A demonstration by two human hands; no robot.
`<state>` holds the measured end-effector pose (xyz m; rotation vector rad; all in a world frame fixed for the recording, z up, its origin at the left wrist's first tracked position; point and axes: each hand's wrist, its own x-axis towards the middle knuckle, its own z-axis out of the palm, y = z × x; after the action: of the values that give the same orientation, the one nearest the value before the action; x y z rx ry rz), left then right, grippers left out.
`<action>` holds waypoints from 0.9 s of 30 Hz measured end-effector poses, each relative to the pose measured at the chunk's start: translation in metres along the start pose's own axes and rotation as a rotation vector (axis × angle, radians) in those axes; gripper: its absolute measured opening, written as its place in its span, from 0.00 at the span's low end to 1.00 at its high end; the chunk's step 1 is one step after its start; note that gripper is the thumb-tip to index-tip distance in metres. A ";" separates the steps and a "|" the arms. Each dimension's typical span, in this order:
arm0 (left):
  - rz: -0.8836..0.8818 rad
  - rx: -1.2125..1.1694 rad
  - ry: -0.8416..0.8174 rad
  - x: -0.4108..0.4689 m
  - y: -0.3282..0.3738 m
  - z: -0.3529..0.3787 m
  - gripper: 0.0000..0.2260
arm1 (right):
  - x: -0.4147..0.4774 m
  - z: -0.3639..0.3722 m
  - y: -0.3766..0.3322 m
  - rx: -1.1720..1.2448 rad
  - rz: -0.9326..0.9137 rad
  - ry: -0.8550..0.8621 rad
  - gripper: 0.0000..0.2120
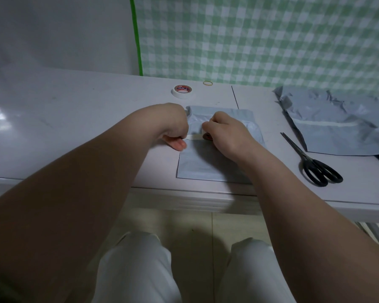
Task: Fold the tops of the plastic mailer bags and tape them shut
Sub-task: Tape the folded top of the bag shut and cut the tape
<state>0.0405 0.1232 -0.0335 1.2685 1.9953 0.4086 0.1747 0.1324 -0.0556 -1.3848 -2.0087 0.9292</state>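
Observation:
A light blue-grey mailer bag [202, 165] lies flat near the table's front edge, its top part folded over. My right hand [225, 133] grips a small roll of tape [207, 136] on top of the bag. A short white strip of tape [194, 136] stretches from that roll to the left. My left hand [173, 130] pinches the free end of the strip at the bag's left edge, with the thumb pressed down beside it.
A second tape roll [182, 91] and a yellow rubber band [207, 83] lie toward the back of the table [74, 127]. Black scissors [313, 162] lie right of the bag. Several crumpled mailer bags [341, 125] are piled at the right. A green checked cloth [260, 40] hangs behind.

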 end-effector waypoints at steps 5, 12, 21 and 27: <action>0.037 0.157 0.058 0.000 -0.001 -0.007 0.10 | 0.000 -0.001 -0.002 0.000 0.010 -0.019 0.09; 0.130 0.322 0.327 -0.014 -0.011 -0.010 0.04 | 0.000 -0.001 -0.001 0.002 0.015 -0.030 0.09; 0.383 0.530 0.300 -0.052 -0.028 0.060 0.18 | -0.001 -0.001 -0.003 -0.050 -0.007 -0.030 0.10; 0.326 0.607 0.276 -0.048 -0.036 0.070 0.29 | -0.005 -0.003 0.004 -0.029 -0.021 0.014 0.15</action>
<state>0.0794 0.0561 -0.0841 2.0226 2.2362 0.1276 0.1810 0.1290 -0.0567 -1.3794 -2.0303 0.8825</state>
